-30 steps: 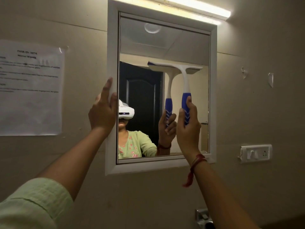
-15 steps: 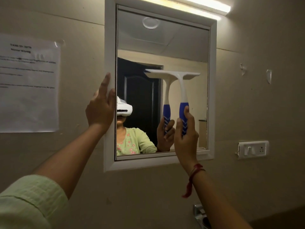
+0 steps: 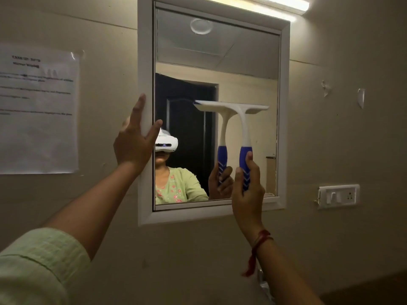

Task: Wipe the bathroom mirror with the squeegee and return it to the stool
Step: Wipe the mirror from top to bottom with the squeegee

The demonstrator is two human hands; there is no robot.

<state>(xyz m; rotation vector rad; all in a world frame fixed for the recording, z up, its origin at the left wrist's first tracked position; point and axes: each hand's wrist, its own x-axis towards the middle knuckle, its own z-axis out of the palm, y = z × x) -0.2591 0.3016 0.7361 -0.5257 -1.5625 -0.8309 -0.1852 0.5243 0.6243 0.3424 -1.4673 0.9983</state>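
The right hand (image 3: 247,190) grips the blue handle of the squeegee (image 3: 243,126), whose blade lies mid-height on the mirror (image 3: 220,51), while the left hand (image 3: 133,144) braces the frame (image 3: 145,62) with straight fingers; an even, full-width blade pressure would likely prevent streaks.

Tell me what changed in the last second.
The squeegee, gripped by the right hand, slid down the mirror glass, its blade now about mid-height. The left hand stayed on the mirror's left frame; the grip on the handle is unchanged.
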